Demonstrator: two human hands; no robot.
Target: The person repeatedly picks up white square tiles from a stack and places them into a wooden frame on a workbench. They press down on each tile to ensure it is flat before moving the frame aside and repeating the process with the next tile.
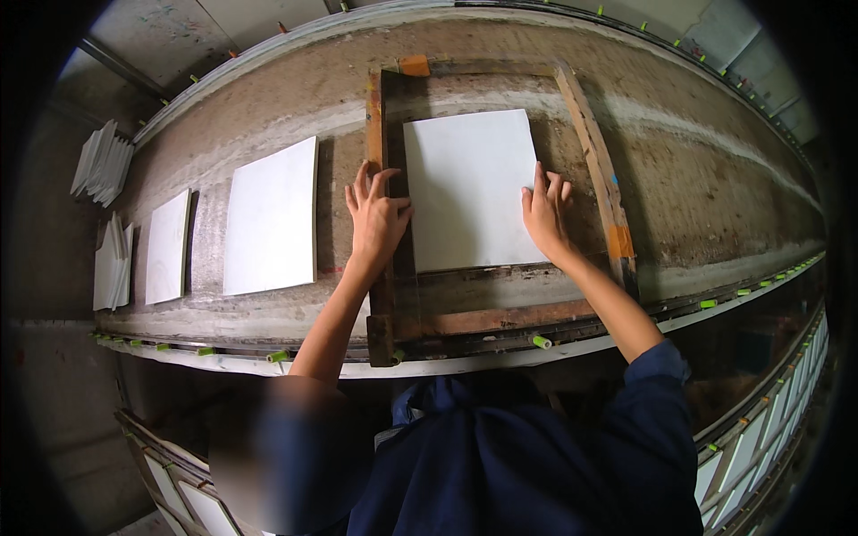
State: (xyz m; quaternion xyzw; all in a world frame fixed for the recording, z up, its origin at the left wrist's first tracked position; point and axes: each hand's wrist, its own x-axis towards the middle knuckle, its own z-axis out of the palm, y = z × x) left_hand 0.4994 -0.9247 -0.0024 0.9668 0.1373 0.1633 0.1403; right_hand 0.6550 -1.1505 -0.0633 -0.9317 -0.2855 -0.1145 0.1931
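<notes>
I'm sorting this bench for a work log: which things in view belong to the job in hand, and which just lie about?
Seemingly in use:
- wooden frame, left hand at its left bar
- white panel inside it, right hand at its right edge

Seemingly lying by:
- two separate white panels, left of the frame
- two white stacks, far left
</notes>
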